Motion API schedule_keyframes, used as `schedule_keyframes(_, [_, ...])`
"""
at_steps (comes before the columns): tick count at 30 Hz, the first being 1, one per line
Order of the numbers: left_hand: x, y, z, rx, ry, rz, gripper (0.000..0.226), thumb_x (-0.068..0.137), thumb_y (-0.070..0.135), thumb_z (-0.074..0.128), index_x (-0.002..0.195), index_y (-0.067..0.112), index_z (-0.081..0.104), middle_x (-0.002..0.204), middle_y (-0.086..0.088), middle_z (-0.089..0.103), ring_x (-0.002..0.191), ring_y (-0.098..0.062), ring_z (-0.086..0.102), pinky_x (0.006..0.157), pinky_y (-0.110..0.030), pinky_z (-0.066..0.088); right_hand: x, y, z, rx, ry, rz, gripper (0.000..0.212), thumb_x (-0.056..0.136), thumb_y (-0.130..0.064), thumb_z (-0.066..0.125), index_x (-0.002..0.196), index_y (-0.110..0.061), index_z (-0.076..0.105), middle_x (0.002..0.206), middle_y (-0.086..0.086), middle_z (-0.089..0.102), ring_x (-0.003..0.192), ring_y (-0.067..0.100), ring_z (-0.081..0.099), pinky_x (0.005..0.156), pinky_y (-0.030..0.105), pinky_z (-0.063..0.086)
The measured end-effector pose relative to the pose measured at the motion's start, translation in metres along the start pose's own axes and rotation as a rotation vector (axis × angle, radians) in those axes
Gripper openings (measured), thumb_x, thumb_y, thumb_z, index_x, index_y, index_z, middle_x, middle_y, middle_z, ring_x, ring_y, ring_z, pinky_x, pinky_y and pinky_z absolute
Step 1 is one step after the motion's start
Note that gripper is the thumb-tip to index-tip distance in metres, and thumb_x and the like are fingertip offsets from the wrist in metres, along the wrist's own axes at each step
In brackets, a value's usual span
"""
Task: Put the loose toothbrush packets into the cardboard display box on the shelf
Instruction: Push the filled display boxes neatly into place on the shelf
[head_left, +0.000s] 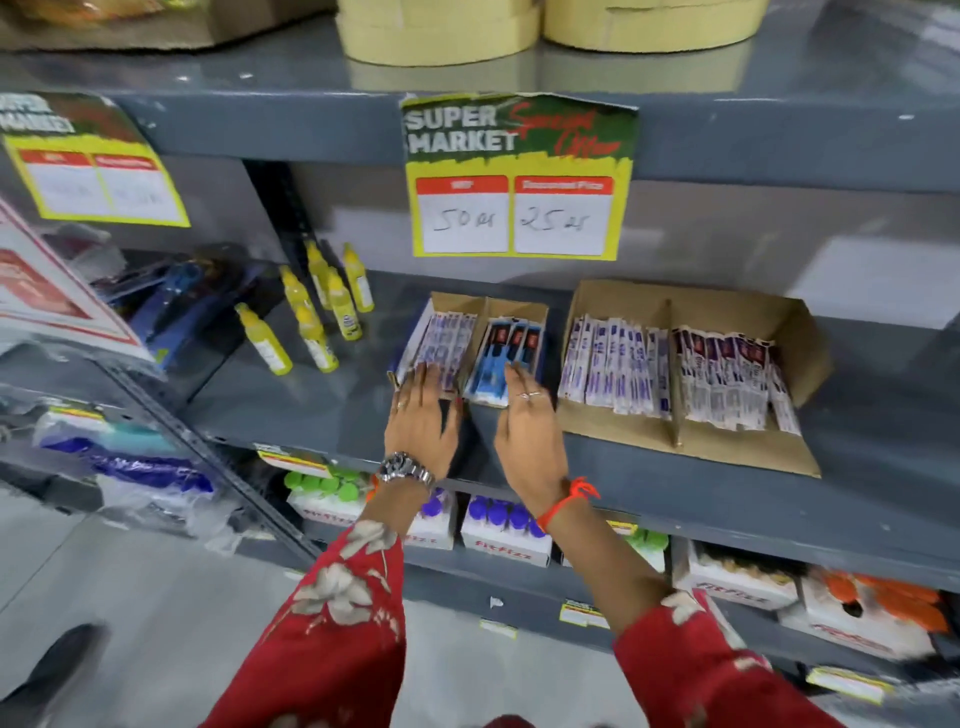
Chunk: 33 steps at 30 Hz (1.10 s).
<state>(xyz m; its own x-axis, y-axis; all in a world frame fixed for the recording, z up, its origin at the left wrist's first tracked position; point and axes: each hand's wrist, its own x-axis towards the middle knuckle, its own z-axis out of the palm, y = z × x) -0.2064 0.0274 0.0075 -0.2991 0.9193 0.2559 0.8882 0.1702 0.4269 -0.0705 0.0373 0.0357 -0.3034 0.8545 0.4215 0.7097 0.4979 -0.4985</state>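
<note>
A small cardboard display box (487, 303) with two compartments sits on the grey shelf (332, 410). Its left compartment holds purple-and-white toothbrush packets (448, 340); its right one holds blue-and-black packets (506, 353). My left hand (422, 413) lies flat with fingers spread over the front of the left compartment. My right hand (530, 421) stands edge-on at the front of the right compartment, fingertips touching the blue packets. Neither hand holds anything. To the right, a larger open cardboard box (691, 447) holds two rows of white-and-purple packets (618, 369).
Several yellow bottles (317, 312) stand left of the small box. A yellow price sign (519, 176) hangs from the shelf above. Rolls of tape (441, 31) sit on the top shelf. Boxes with coloured caps (504, 530) fill the shelf below.
</note>
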Motion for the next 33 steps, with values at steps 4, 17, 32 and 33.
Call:
schedule_keyframes(4, [0.022,-0.013,-0.003,0.0,-0.079,0.057,0.064,0.084,0.036,0.023,0.136,-0.002,0.027,0.144,-0.023,0.028,0.134,-0.033,0.025,0.111,-0.043,0.019,0.019,-0.015,0.029,-0.194,-0.278,-0.006,0.05,0.088,0.003,0.04,0.136,0.013,0.026,0.146,0.029,0.032,0.139,0.037,0.025,0.119,0.041,0.019])
schedule_keyframes(17, [0.038,-0.03,0.015,0.034,-0.284,0.051,0.077,0.081,0.054,0.005,0.14,0.007,0.022,0.148,-0.015,0.025,0.137,-0.024,0.016,0.113,-0.04,0.001,0.063,-0.012,0.064,-0.348,-0.497,0.392,0.044,0.089,-0.007,0.045,0.133,0.0,0.041,0.15,0.029,0.022,0.139,0.042,0.02,0.111,0.048,0.031])
schedule_keyframes(32, [0.041,-0.033,0.011,0.043,-0.352,0.149,0.071,0.089,0.055,0.011,0.141,0.008,0.015,0.151,-0.012,0.017,0.139,-0.021,0.01,0.113,-0.041,0.003,0.057,-0.021,0.053,-0.237,-0.464,0.418,0.059,0.09,-0.002,0.041,0.143,-0.001,0.018,0.156,0.022,0.001,0.144,0.037,0.003,0.118,0.047,0.021])
schedule_keyframes(33, [0.04,-0.035,0.011,0.006,-0.309,0.155,0.077,0.085,0.06,0.009,0.142,0.008,0.015,0.152,-0.012,0.016,0.139,-0.021,0.009,0.114,-0.042,0.003,0.056,-0.022,0.05,-0.197,-0.397,0.403,0.06,0.09,0.0,0.039,0.144,0.0,0.014,0.156,0.022,0.002,0.144,0.036,0.003,0.118,0.046,0.022])
